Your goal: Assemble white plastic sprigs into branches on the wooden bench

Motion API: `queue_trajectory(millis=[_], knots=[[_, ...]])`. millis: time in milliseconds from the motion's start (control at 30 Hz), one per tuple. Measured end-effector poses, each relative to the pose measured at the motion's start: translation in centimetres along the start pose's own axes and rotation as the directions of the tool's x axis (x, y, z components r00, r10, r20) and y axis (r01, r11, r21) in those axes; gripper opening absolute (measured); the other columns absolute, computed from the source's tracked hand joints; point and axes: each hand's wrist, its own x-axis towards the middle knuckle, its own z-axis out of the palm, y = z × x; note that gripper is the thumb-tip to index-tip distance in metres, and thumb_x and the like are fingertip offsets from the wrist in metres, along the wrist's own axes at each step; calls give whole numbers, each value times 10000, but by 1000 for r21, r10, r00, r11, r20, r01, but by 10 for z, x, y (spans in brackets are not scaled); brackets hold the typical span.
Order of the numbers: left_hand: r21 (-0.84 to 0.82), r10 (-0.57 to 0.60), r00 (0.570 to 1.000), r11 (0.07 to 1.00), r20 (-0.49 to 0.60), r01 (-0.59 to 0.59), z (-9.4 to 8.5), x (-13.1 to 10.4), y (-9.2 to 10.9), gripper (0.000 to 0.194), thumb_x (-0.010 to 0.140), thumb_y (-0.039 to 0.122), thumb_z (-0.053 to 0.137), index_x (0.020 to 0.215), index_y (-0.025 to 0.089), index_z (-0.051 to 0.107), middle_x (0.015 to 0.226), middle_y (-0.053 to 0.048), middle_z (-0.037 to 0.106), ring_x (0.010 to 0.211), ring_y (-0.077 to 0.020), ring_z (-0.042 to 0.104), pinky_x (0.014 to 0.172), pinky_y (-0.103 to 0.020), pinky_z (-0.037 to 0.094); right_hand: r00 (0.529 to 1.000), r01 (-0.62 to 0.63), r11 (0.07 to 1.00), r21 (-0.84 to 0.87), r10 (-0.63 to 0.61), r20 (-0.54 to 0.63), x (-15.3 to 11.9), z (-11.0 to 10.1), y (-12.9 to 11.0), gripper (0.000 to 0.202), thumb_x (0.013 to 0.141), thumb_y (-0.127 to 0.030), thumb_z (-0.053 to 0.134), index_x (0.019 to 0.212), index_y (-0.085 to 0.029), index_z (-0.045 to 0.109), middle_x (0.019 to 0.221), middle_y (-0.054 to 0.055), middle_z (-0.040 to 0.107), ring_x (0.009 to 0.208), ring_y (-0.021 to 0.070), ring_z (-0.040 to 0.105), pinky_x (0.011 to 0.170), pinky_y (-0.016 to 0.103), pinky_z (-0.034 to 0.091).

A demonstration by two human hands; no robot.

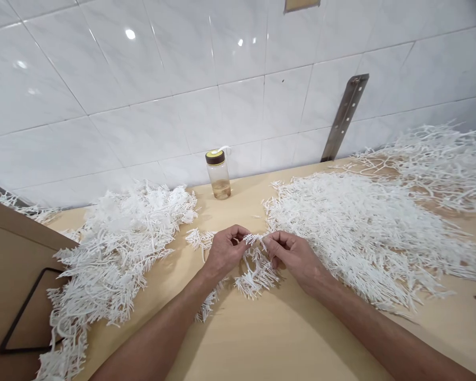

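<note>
Leftmost, a brown box (24, 286) edges the left pile (122, 227) of white sprigs. Bare tabletop (249, 338) opens between the piles toward the person. A bottle (219, 177) stands upright at its back; nearer, the left hand (225, 253) and right hand (299, 260) pinch a small sprig (255, 239) over loose sprigs (257, 278). The right pile (353, 227) spreads broadly. The wood-toned surface meets glossy wall tiles (241, 114), where a metal strip (345, 117) slants.
</note>
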Motion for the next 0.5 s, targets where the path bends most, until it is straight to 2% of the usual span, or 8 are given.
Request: queue_trajectory(millis=[133,200,333,433,500], knots=[[54,-6,1000,999,24,5,-7,3,1,213,755,354,741,787,152,679,682,-6,640,602,-117,540,586,-235,420,999,-21,999,40,19,27,0,-1,-2,444,840,-594,636,696,-178,580,569,-20,574,473,106,531,453,223,397],[42,0,996,999,92,-4,-12,3,4,252,755,379,755,810,145,678,701,-12,643,612,-113,534,591,-232,406,998,-23,996,90,18,60,1,-1,-2,442,837,-595,644,715,-176,579,609,-16,597,466,99,538,443,219,393],[-220,-65,945,965,320,141,-20,2,15,350,770,450,759,920,143,683,689,-3,614,578,-92,504,571,-225,373,994,-38,979,202,16,110,3,-1,0,407,838,-573,665,803,-169,624,592,-23,587,462,93,523,458,224,425],[-350,-58,939,919,339,183,-24,1,18,382,765,419,782,1042,167,707,665,23,572,559,-74,480,574,-217,366,990,-51,962,267,13,144,3,-2,0,382,831,-545,690,848,-166,648,587,-28,576,464,90,514,463,227,437],[-398,-59,938,895,342,201,-25,1,17,381,764,401,789,1055,165,721,713,-1,610,604,-86,519,605,-223,388,985,-48,959,279,-1,173,4,-2,0,355,838,-521,696,869,-170,651,587,-27,587,457,89,515,460,225,432]])
